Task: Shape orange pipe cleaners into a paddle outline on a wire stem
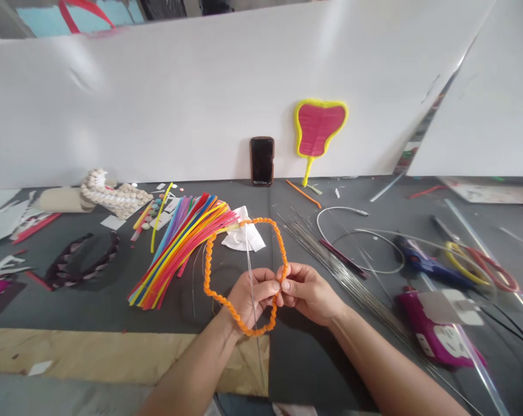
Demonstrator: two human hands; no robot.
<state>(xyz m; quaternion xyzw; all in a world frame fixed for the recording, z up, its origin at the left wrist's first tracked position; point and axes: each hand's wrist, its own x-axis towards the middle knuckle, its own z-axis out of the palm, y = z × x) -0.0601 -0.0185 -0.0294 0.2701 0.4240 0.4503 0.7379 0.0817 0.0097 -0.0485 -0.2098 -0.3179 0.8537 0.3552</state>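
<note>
An orange twisted pipe cleaner loop (pixel 208 271) is held up over the dark table, bent into a rounded frame. My left hand (pixel 253 292) pinches its right side between thumb and fingers. Close beside it, my right hand (pixel 307 292) pinches the same side, the fingertips of both hands nearly meeting. Thin bare wire (pixel 250 266) runs down from the loop's top, passing in front of my left hand. Behind the loop's top left lie a bundle of colourful pipe cleaners (pixel 178 248) and a crumpled white tissue (pixel 252 237).
A pink fan with yellow edging (pixel 319 130) and a phone (pixel 262 162) lean against the white board. Right of my hands lie straight metal wires (pixel 339 277), a blue glue gun (pixel 430 260), scissors (pixel 490 268) and a magenta power strip (pixel 438 335). A braided headband (pixel 81 266) lies left.
</note>
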